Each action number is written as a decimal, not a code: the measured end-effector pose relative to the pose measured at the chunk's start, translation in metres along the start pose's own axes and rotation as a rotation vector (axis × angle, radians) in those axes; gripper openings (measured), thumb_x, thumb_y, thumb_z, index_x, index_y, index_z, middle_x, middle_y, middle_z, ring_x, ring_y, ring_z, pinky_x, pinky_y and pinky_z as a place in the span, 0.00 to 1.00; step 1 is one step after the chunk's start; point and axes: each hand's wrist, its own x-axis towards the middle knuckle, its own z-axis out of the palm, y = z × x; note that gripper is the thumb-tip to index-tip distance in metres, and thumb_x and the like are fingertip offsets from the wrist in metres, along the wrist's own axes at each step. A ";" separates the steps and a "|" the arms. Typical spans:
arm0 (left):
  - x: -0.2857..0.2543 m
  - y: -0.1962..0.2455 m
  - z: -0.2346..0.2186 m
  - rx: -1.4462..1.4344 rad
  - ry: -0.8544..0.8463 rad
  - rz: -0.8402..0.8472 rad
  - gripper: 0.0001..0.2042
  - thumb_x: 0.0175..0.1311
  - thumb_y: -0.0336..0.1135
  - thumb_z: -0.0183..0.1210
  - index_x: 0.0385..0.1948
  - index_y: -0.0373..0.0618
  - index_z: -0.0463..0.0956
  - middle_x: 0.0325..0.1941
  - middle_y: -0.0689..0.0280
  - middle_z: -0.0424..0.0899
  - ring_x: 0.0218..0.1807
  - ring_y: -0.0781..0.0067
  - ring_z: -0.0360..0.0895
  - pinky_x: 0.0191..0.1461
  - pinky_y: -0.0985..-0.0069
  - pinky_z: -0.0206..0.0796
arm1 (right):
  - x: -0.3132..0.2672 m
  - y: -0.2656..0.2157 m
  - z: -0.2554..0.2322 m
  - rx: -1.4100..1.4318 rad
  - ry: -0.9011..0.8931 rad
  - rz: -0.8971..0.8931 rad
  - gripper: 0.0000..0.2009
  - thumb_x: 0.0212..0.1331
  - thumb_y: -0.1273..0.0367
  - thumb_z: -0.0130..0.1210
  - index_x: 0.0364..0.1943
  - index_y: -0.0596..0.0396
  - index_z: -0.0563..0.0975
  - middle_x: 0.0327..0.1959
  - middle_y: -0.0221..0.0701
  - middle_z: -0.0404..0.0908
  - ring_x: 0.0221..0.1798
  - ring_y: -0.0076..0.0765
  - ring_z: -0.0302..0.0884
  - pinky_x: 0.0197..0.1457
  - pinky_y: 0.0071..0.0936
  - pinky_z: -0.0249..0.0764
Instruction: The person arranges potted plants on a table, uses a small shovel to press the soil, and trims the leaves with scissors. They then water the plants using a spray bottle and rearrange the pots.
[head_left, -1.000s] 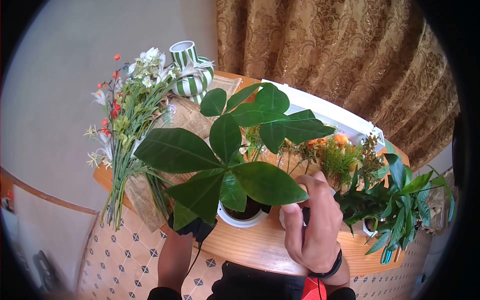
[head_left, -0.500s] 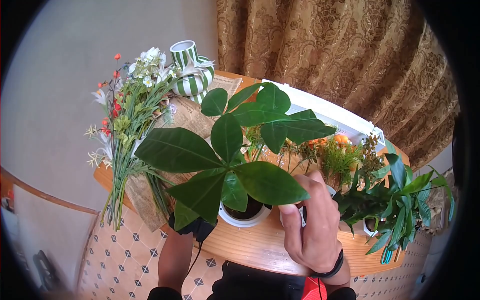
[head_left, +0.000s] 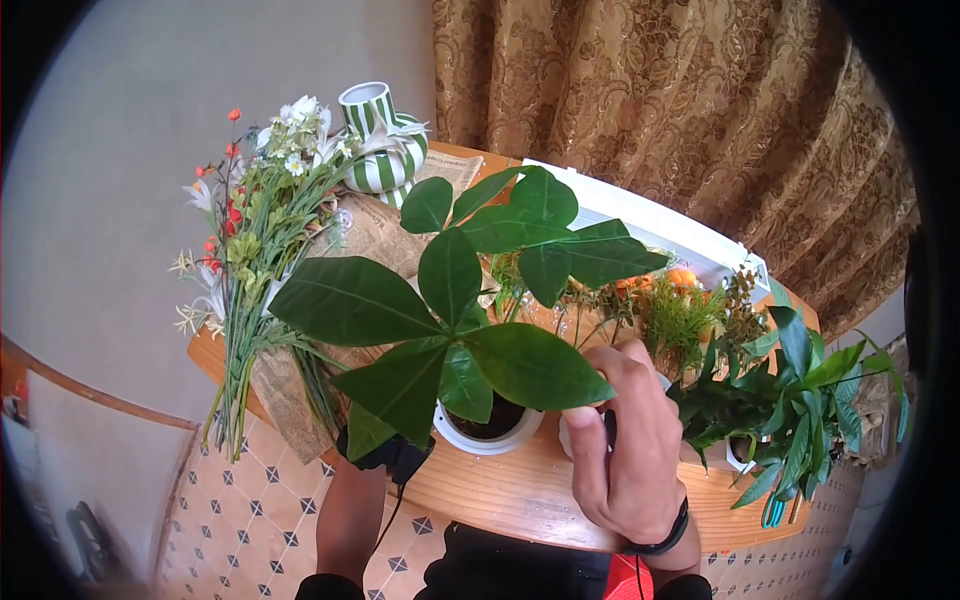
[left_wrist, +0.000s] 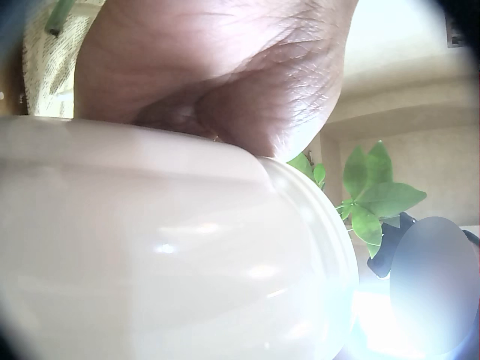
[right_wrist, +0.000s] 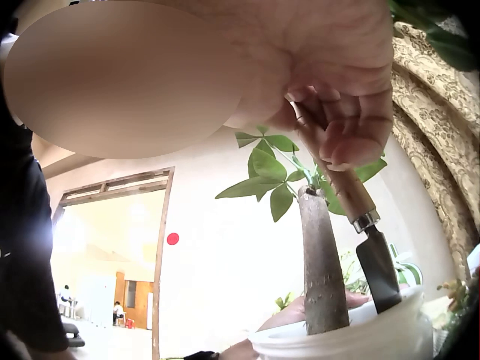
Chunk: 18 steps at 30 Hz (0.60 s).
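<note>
A potted plant with broad green leaves (head_left: 540, 365) stands in a white pot (head_left: 488, 446) near the table's front edge. Its thick bare trunk (right_wrist: 322, 262) rises from the pot in the right wrist view. My right hand (head_left: 635, 450) grips the wooden handle of a small trowel (right_wrist: 351, 193), whose dark blade points down inside the pot rim beside the trunk. Against the pot's side lies my left hand (left_wrist: 217, 67), holding it; leaves cover most of that hand in the head view, and some fingers show at the far rim in the right wrist view.
Cut flowers (head_left: 265, 210) lie on brown printed paper (head_left: 375, 230) at the left, by a green-striped white vase (head_left: 385, 165). Another leafy plant (head_left: 800, 400) stands right, near teal-handled tools (head_left: 773, 511). Orange flowers (head_left: 682, 279) and a white box (head_left: 640, 215) are behind.
My right hand and the plant's leaves shift only very slightly, right and then back. The left hand keeps its place at the pot.
</note>
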 end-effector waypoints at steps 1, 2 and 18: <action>0.000 0.000 0.000 -0.001 0.000 -0.002 0.41 0.71 0.68 0.49 0.63 0.29 0.69 0.60 0.54 0.80 0.61 0.67 0.78 0.68 0.68 0.69 | -0.001 0.001 0.001 0.007 -0.010 0.005 0.16 0.61 0.75 0.62 0.51 0.64 0.73 0.36 0.42 0.72 0.29 0.50 0.75 0.30 0.38 0.72; 0.000 0.000 0.000 -0.002 0.000 -0.003 0.41 0.70 0.68 0.49 0.63 0.29 0.69 0.60 0.54 0.80 0.61 0.67 0.78 0.68 0.68 0.69 | -0.001 0.002 0.002 0.014 -0.020 0.010 0.16 0.61 0.75 0.61 0.51 0.65 0.73 0.36 0.42 0.72 0.29 0.51 0.75 0.31 0.38 0.72; 0.001 -0.009 -0.005 -0.004 0.010 -0.016 0.42 0.68 0.68 0.52 0.63 0.29 0.69 0.61 0.54 0.79 0.62 0.67 0.77 0.68 0.68 0.68 | 0.000 0.004 0.001 0.031 -0.039 -0.024 0.18 0.60 0.74 0.62 0.54 0.62 0.73 0.36 0.41 0.72 0.30 0.49 0.76 0.32 0.38 0.73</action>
